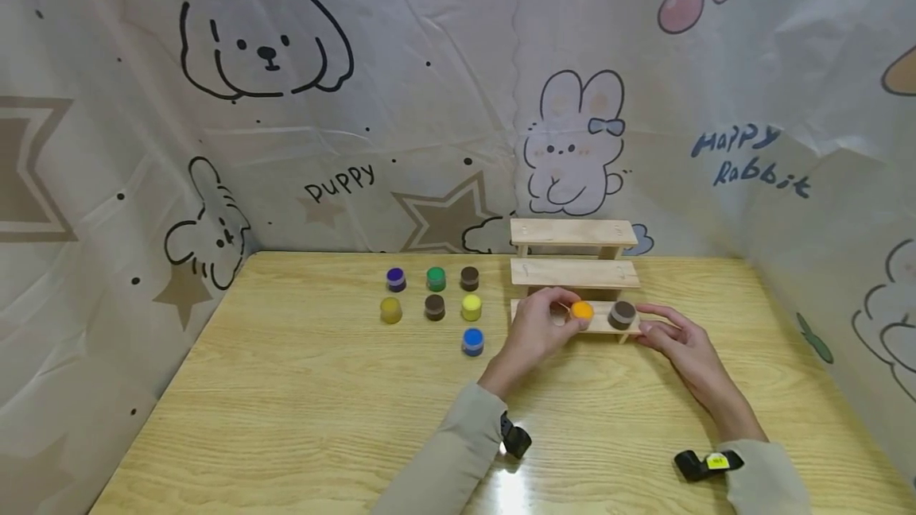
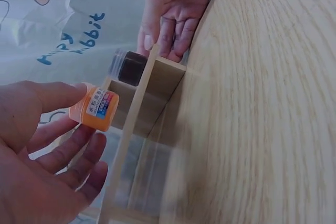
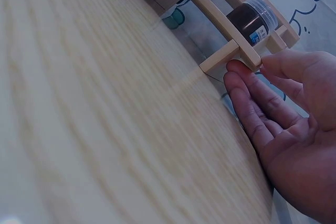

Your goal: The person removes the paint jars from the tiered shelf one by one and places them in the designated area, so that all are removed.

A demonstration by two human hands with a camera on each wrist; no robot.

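Observation:
My left hand [image 1: 538,326] pinches a small orange paint jar [image 2: 94,107] between thumb and fingers, at the bottom step of a three-step wooden display rack [image 1: 575,272]. In the left wrist view the jar is tilted, its printed label facing the camera; whether it touches the step cannot be told. A dark brown paint jar [image 1: 622,315] with a clear lid stands near the right end of that step. At this end my right hand [image 1: 683,348] holds the rack's corner, the thumb and fingertips against the wood in the right wrist view [image 3: 283,103].
Left of the rack, several paint jars stand on the wooden table [image 1: 322,404]: purple [image 1: 396,280], green [image 1: 436,279], brown [image 1: 469,279], ochre [image 1: 390,310], another brown [image 1: 434,307], yellow [image 1: 471,307] and blue [image 1: 472,342]. A printed curtain [image 1: 429,102] hangs behind the table.

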